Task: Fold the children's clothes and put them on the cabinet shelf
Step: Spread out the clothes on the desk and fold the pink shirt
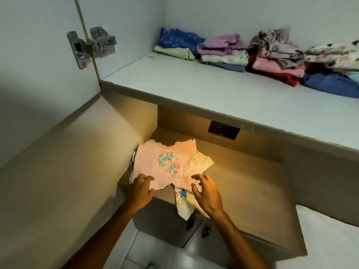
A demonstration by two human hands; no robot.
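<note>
A small pink shirt (165, 166) with a floral print lies spread on the wooden counter (242, 181), on top of other small garments. A white garment with a blue star (183, 202) hangs over the counter's front edge beneath it. My left hand (140, 191) rests on the shirt's near left hem, fingers spread. My right hand (206, 191) hovers at the near right hem with fingers apart, holding nothing. Above, the white cabinet shelf (194, 86) carries several stacks of folded clothes (272, 53) along its back.
The cabinet door (38, 65) stands open at the left with metal hinges (91, 47). A dark socket plate (223, 130) sits in the wall under the shelf. Lower cabinet doors with knobs (206, 231) are below the counter. A white surface (330, 239) lies at the lower right.
</note>
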